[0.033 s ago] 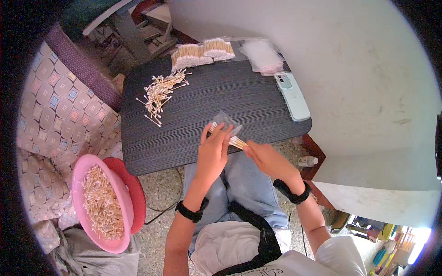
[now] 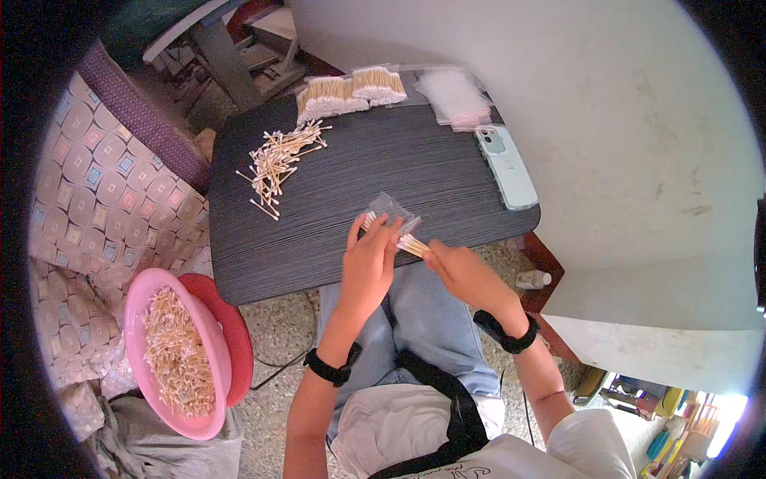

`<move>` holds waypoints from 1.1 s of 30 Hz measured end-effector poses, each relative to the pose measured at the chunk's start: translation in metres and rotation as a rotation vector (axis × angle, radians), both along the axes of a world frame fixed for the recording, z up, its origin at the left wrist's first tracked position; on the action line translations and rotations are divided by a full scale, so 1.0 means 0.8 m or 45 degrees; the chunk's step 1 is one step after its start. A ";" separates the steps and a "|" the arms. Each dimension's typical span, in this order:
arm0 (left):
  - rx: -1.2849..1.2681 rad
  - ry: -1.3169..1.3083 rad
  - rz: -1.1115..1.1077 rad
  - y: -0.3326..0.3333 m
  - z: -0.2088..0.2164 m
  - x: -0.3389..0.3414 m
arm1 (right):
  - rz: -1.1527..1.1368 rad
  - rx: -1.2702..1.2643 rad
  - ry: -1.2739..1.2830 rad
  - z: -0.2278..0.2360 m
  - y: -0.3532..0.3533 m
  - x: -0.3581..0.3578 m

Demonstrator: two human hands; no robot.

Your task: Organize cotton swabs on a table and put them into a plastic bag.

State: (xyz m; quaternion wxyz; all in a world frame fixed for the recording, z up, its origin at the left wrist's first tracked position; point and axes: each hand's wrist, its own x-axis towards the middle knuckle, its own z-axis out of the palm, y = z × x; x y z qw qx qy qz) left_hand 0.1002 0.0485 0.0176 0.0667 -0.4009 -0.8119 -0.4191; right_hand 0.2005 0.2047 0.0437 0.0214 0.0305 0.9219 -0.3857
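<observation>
Over the near edge of the table, my left hand [image 2: 369, 262] is closed around a small clear plastic bag [image 2: 390, 206], which has some white-tipped swabs in or behind it. A small bundle of cotton swabs [image 2: 412, 245] with wooden sticks runs from the bag toward my right hand [image 2: 469, 275], whose thumb and fingers pinch its near end. My left fingers hide how far the bundle reaches into the bag. Loose cotton swabs [image 2: 279, 160] lie in a heap on the table's left side.
Filled packs of swabs [image 2: 339, 96] line the far edge of the dark table [image 2: 359, 168]. Right of them lie a stack of clear bags [image 2: 455, 96] and a pale phone [image 2: 508, 169]. A pink basin [image 2: 137, 319] of swabs sits on a red stool [image 2: 242, 351] at left.
</observation>
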 end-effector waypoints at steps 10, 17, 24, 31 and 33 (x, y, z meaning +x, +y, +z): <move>0.066 -0.151 0.030 -0.001 0.001 0.000 | -0.101 0.324 -0.118 0.010 -0.012 -0.004; 0.007 -0.021 0.044 0.000 -0.001 0.001 | -0.108 0.048 -0.140 0.021 -0.010 0.004; -0.010 -0.039 0.028 -0.001 0.003 0.002 | 0.118 -0.196 -0.051 0.021 -0.005 -0.015; 0.072 -0.008 0.048 -0.002 -0.008 -0.001 | 0.254 -0.054 -0.188 0.018 0.020 -0.037; 0.082 -0.047 0.066 -0.002 -0.008 0.000 | 0.276 -0.018 -0.200 0.014 0.027 -0.040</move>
